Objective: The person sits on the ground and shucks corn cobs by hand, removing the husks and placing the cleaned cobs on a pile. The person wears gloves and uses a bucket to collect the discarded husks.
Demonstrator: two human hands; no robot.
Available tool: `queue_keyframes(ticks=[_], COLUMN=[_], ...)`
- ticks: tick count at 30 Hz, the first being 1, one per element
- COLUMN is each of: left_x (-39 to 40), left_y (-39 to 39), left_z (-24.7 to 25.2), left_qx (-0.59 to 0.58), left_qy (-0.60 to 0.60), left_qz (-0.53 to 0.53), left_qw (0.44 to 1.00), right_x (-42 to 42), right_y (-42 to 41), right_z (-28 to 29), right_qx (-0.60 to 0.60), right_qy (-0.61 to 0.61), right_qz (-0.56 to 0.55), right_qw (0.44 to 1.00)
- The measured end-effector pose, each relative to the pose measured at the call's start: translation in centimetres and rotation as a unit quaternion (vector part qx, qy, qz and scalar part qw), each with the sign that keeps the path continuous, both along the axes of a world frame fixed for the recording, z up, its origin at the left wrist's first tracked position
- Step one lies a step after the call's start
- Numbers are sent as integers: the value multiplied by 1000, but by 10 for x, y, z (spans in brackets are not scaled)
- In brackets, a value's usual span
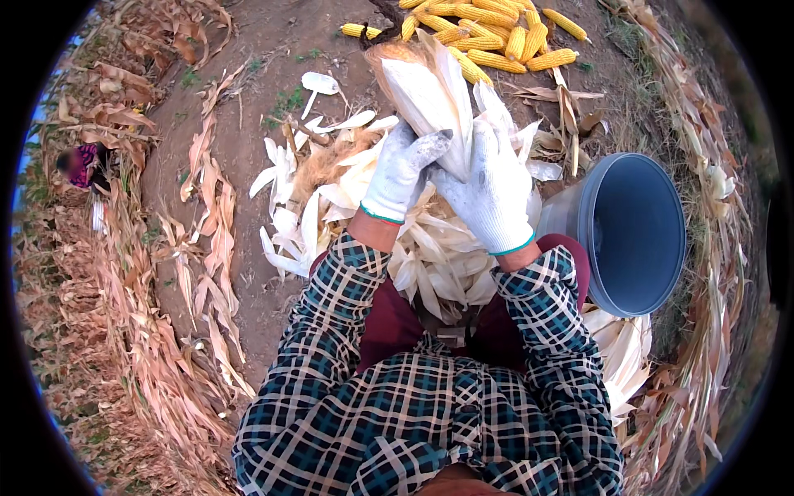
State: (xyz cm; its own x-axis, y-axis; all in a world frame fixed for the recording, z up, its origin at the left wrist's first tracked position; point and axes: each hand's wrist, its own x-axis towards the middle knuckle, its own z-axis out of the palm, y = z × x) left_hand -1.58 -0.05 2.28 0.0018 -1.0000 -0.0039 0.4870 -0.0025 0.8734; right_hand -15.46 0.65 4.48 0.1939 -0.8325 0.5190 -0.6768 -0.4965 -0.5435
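An ear of corn in its pale husk (419,99) is held up in front of me, brown silk showing at its far tip. My left hand (400,167), in a white knit glove with a dirty thumb, grips the ear's near left side. On the right, my right hand (490,183), gloved the same way, has its fingers on the husk's near right side. One husk leaf stands away from the ear. Below both hands lies a heap of stripped husks (434,254) with tangled corn silk (325,164). Kernels on this ear are hidden.
Several husked yellow cobs (490,37) are piled on the soil ahead. A grey plastic bucket (636,235) leans open-mouthed at my right knee. A white plastic piece (320,83) lies ahead left. Dry stalks (142,335) line the left, where another person (84,164) is bent over.
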Motion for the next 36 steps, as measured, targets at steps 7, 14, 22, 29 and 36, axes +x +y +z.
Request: queue_keyframes(ticks=[7, 14, 22, 29, 36], left_x=[14, 17, 5, 13, 10], left_y=[-2, -4, 3, -9, -7], left_z=[-16, -29, -24, -29, -36], left_qx=[14, 43, 53, -18, 1], left_qy=[285, 366, 349, 395, 368], left_qz=[-68, -117, -152, -102, -125], left_qw=[956, 922, 923, 913, 921], right_x=[-13, -24, -18, -7, 1], right_y=[-6, -12, -10, -4, -8], right_z=[-2, -3, 0, -9, -27], right_qx=[254, 191, 192, 338, 448], right_qy=[-382, -386, -389, -269, -400], right_qz=[92, 51, 64, 149, 200], right_qw=[884, 901, 899, 890, 774])
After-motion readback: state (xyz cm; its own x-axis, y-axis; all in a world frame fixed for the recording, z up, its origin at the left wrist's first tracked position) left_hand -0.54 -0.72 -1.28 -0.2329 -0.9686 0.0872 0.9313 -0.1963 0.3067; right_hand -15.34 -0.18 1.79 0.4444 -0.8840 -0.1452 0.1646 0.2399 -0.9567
